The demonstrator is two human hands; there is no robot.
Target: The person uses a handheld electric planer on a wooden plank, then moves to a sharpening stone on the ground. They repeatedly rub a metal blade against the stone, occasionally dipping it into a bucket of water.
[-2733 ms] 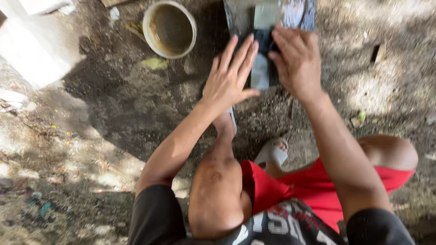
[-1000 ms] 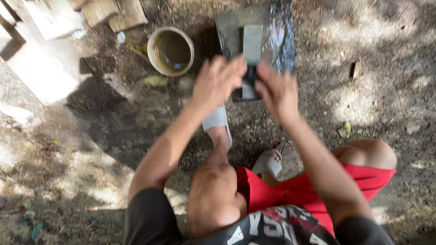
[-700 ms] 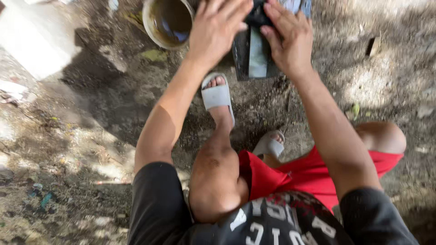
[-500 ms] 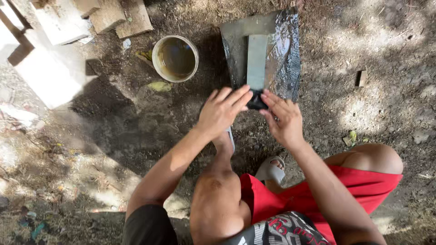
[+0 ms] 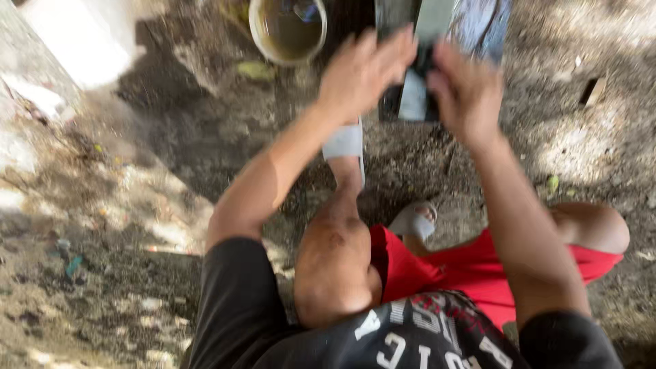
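Both hands, left [image 5: 362, 75] and right [image 5: 465, 92], press a dark blade [image 5: 425, 65] flat on the whetstone [image 5: 418, 102]; a slip could cut fingers.

I'm looking down at bare dirt ground [image 5: 137, 225], patchy with sun and shadow, scattered with small litter. Sitting on it at the top is a round bucket [image 5: 288, 31] holding murky water, a yellowish leaf [image 5: 256, 70] just beside its rim. To the right of the bucket lies a dark slab [image 5: 437, 41] with a grey sharpening stone [image 5: 424, 75] on it, blurred. A pale concrete block [image 5: 82, 37] rests at top left. Two grey sandalled feet [image 5: 345, 147] stand planted on the dirt below the slab.
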